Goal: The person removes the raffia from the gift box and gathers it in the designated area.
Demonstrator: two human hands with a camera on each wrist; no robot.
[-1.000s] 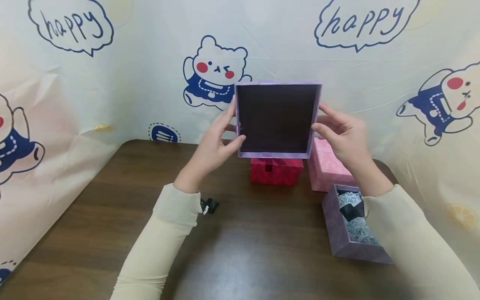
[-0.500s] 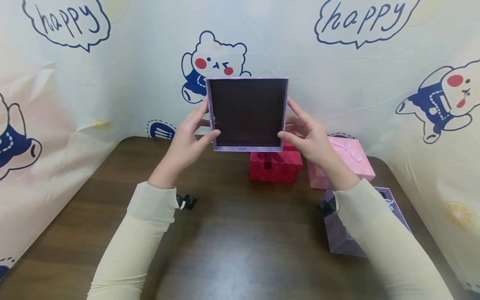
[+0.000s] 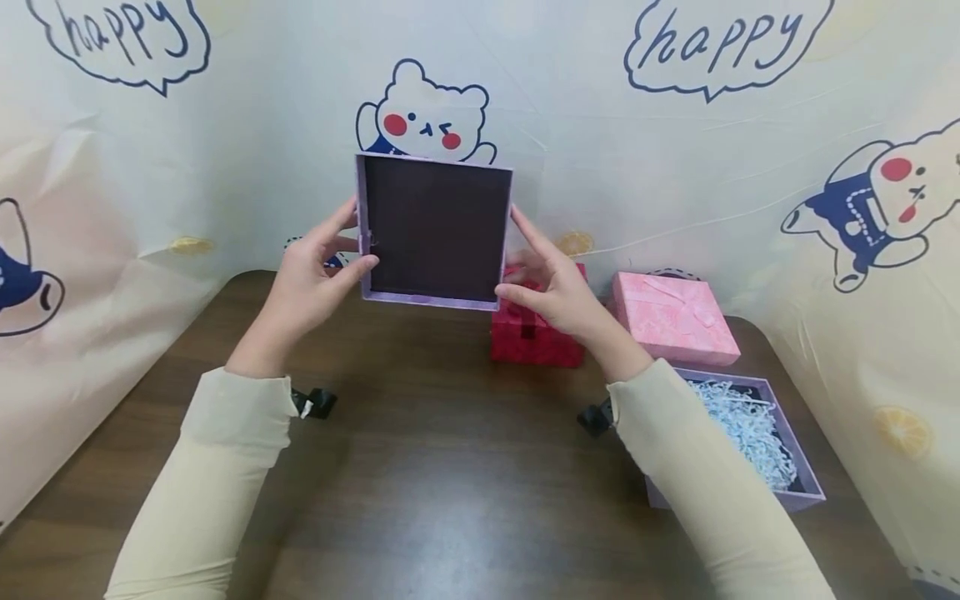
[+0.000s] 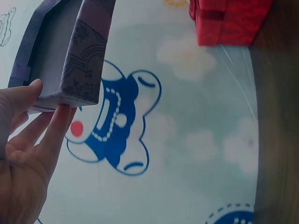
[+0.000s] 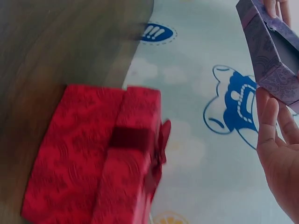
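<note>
A square purple box lid is held up above the table, its dark inside facing me. At its left side my left hand grips the edge, thumb on the near rim and fingers behind. My right hand pinches the opposite side the same way. The left wrist view shows the lid's patterned purple side wall between thumb and fingers. From the right wrist, the lid appears at the upper right, above the right hand.
Behind my right hand stands a red gift box with a ribbon bow. A pink gift box sits at the back right of the brown table. Nearer, partly under my right sleeve, an uncovered purple box holds light blue shredded paper.
Both hands have carried the lid leftward, and it now tilts slightly, its right side lower. More of the pink box and the shredded-paper box has come into view.
</note>
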